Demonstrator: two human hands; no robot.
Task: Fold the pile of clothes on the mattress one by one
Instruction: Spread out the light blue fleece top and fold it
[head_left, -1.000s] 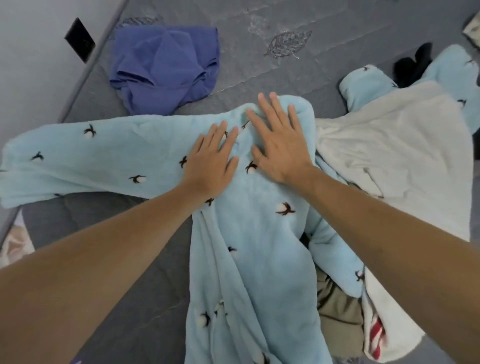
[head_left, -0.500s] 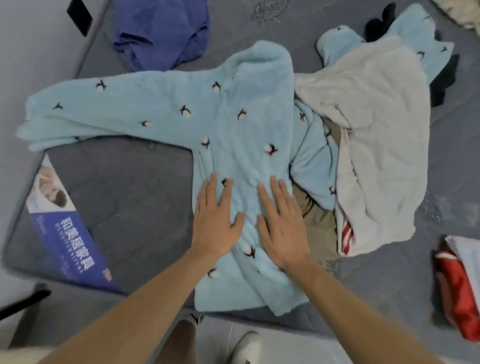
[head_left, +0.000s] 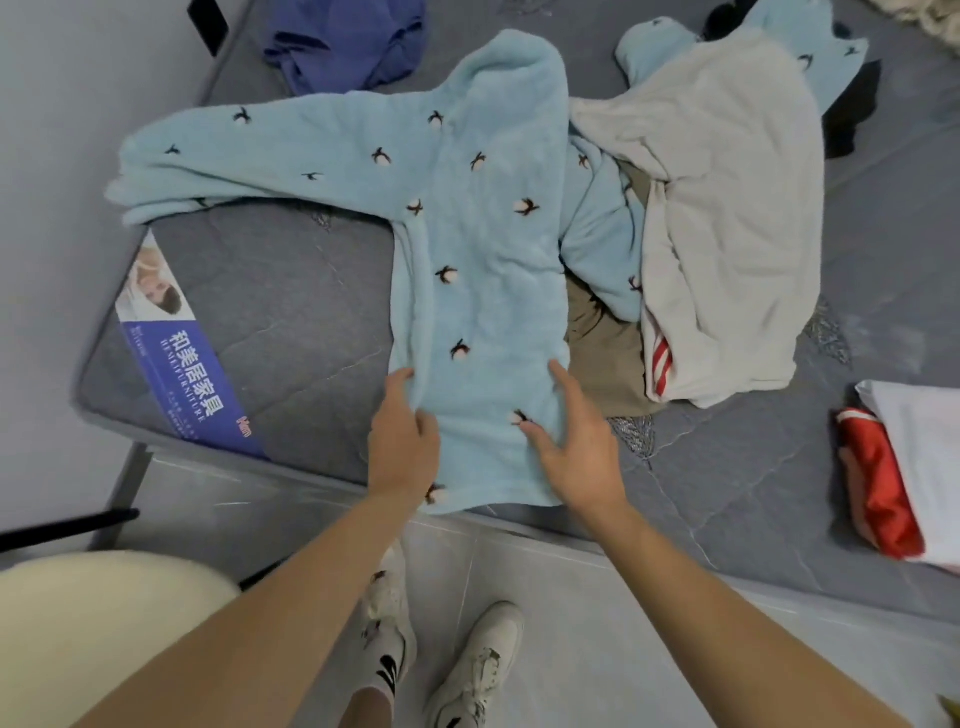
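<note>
step: hem fold | light-blue fleece top with cotton-boll print (head_left: 483, 260) flat on grey mattress (head_left: 291, 301), hem at near edge | left hand (head_left: 402, 441) grips left hem side | right hand (head_left: 576, 441) open, fingers on fabric | advice: grip both corners evenly, lift together, keep hem straight

Fluffy fleece top (head_left: 483, 249), quilted matt mattress (head_left: 291, 291)

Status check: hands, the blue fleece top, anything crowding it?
Both hands, left hand and right hand, at blue fleece top hem. Top flat, unfolded. Cream garment overlaps its right side.
</note>
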